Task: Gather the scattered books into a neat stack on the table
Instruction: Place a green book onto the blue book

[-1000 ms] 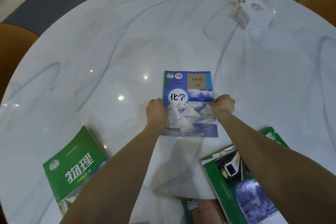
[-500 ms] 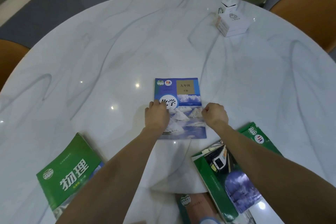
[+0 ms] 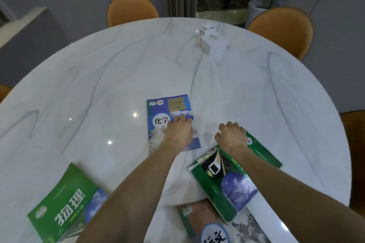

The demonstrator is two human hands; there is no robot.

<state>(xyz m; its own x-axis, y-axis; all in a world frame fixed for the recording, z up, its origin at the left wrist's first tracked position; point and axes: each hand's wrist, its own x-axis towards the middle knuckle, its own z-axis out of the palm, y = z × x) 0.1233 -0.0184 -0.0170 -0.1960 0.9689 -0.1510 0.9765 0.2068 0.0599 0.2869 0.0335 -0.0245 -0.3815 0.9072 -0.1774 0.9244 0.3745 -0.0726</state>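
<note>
A blue chemistry book (image 3: 169, 104) lies flat near the middle of the white marble table (image 3: 98, 85). My left hand (image 3: 178, 132) rests palm-down on its lower right part, fingers stretched out. My right hand (image 3: 231, 136) is off that book, to its right, fingers bent downward over the far corner of a green book (image 3: 262, 156). A second green book with a train and dome picture (image 3: 227, 183) lies across that one. A green physics book (image 3: 65, 209) lies at the near left. A brownish book (image 3: 199, 217) lies at the near edge, partly under the pictured one.
Two white boxes (image 3: 213, 43) stand at the far right of the table. Orange chairs stand behind the table at the far left (image 3: 132, 10) and the far right (image 3: 282, 25). Another orange chair edge (image 3: 353, 144) shows at the right.
My right hand let go of the blue book's right edge and moved right onto the green book's corner. My left hand slid across the blue cover. The camera tilted up.
</note>
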